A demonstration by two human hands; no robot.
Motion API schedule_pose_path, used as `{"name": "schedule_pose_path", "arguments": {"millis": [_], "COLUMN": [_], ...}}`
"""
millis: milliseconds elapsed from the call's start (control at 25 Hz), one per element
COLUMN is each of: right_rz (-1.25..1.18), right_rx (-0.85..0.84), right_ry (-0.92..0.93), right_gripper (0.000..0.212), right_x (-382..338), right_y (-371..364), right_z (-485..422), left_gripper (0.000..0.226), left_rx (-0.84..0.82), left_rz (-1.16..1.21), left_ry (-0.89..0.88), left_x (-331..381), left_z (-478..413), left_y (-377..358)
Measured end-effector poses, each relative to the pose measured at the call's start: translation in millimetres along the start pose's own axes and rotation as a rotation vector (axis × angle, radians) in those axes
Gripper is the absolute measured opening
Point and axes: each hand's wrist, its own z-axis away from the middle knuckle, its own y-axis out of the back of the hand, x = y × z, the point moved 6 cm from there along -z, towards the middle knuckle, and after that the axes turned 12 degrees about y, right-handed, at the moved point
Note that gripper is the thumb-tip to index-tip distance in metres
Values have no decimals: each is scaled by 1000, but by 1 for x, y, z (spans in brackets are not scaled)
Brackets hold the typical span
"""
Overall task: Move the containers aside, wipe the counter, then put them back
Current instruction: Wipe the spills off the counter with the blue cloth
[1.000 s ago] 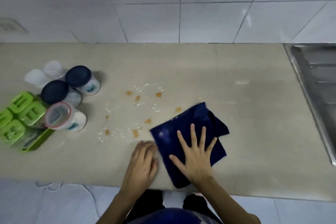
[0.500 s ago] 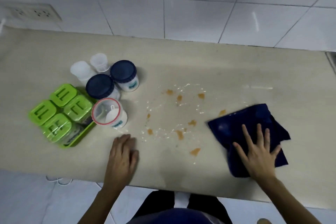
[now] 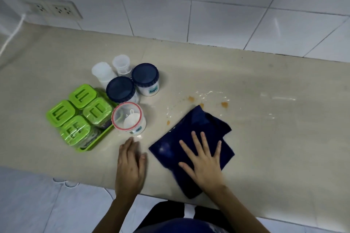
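My right hand [image 3: 203, 164] presses flat, fingers spread, on a dark blue cloth [image 3: 193, 134] lying on the beige counter [image 3: 265, 138]. My left hand [image 3: 130, 164] rests palm down on the counter near its front edge, holding nothing. The containers are grouped at the left: two jars with dark blue lids [image 3: 121, 89] [image 3: 145, 75], a clear jar with a red rim [image 3: 128, 117] holding a white scoop, two small clear cups [image 3: 103, 72] [image 3: 121, 63], and several green-lidded boxes [image 3: 79, 111] in a green tray. Orange spots and white smears [image 3: 224, 104] lie just beyond the cloth.
A white tiled wall runs behind the counter, with a double socket [image 3: 54, 8] and a white cable [image 3: 11, 34] at the far left. The counter's front edge runs just behind my wrists, over a pale tiled floor [image 3: 37, 204].
My right hand has swept the cloth leftward over the spill, covering the nearer orange spots. The left hand has stayed put near the red-rimmed jar. The view shifted left.
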Motion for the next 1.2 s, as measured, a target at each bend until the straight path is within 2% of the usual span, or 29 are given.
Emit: {"name": "schedule_pose_path", "arguments": {"millis": [200,320,480,640,720,840,960,1080,1200], "right_rz": [-32,-15,-9,-23,-30,-55,-42,-32,-44], "right_rx": [7,-16,-9,44,77,43,19,-21,-22], "right_ry": [-158,-180,15,58,14,-147,-230,-108,22], "right_gripper": [68,70,70,68,68,74,77,76,73], "right_x": [80,44,-41,-10,31,83,63,20,36], "right_y": [9,7,-1,0,6,13,15,11,17], "right_z": [21,0,-44,-39,-32,-37,-58,-68,-60], "left_gripper": [52,60,66,69,68,67,66,66,66], "left_rx": [-8,-31,-20,-23,-20,-31,-37,-37,-27], "left_rz": [-57,-149,-281,-317,-297,-285,-301,-319,-325], "left_ry": [-20,8,-2,14,13,16,29,18,7], "left_x": [4,-1,-1,-3,0,0,-2,-2,-2], "left_z": [0,-3,-2,-2,-2,-1,-3,-3,-4], "left_y": [0,-5,-8,-10,-9,-9,-9,-9,-9]}}
